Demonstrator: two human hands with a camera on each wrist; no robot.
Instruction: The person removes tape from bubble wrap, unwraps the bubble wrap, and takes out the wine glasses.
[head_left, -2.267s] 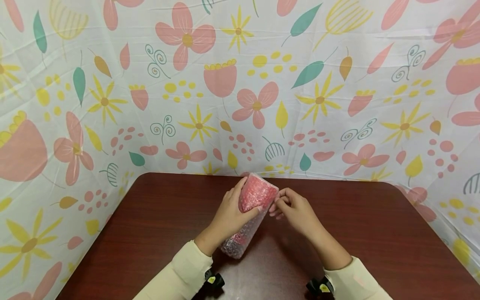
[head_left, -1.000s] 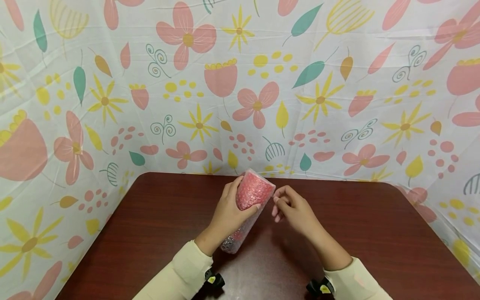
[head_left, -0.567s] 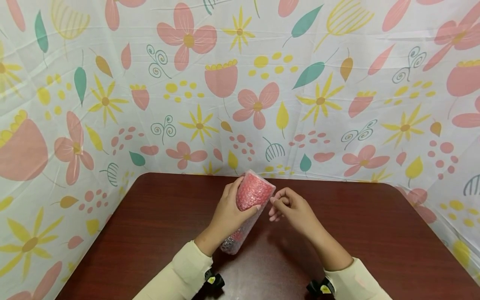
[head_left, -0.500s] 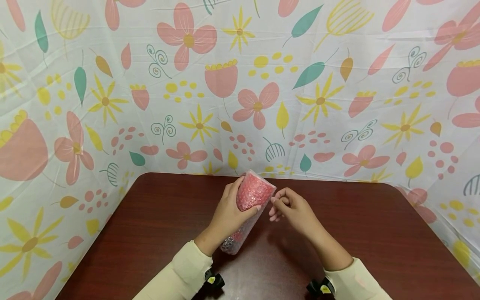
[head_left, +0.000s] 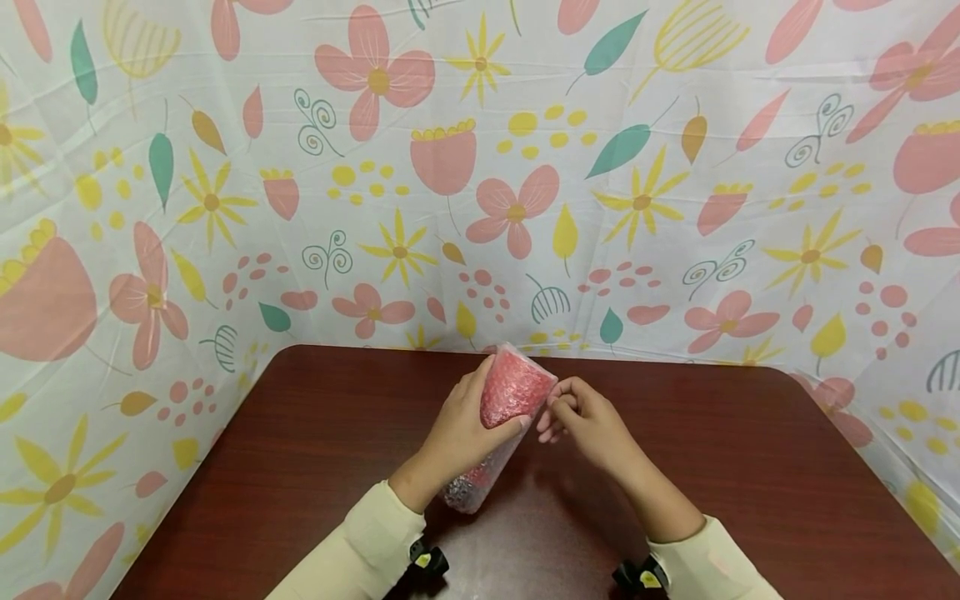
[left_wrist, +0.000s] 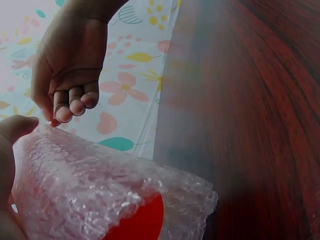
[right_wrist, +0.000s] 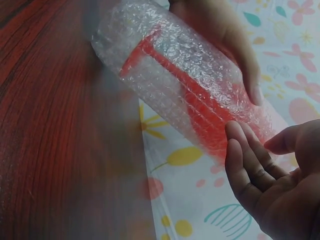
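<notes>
A red stemmed goblet (right_wrist: 205, 117) shows through clear bubble wrap (right_wrist: 167, 92) in the right wrist view, its stem and foot running to the upper left. My left hand (head_left: 463, 425) grips the wrapped bundle (head_left: 517, 387) round its side, thumb across the front, in the head view. The bundle leans with its wide end up and to the right over the table. At that upper right edge, my right hand (head_left: 588, 421) pinches the wrap's border between thumb and index finger. Its other fingers (left_wrist: 76, 106) hang loosely curled beneath, as the left wrist view shows.
A dark reddish-brown wooden table (head_left: 712, 450) with rounded back corners lies under the hands. Behind it and along the sides hangs a white cloth (head_left: 540, 292) printed with flowers and leaves. Black wrist cameras (head_left: 429, 560) sit below both cream sleeves (head_left: 360, 537).
Over the last half second the wrapped goblet and my left hand have shifted slightly right, closer to the right hand. Earlier they had drifted a little left. My right hand stays nearly in place.
</notes>
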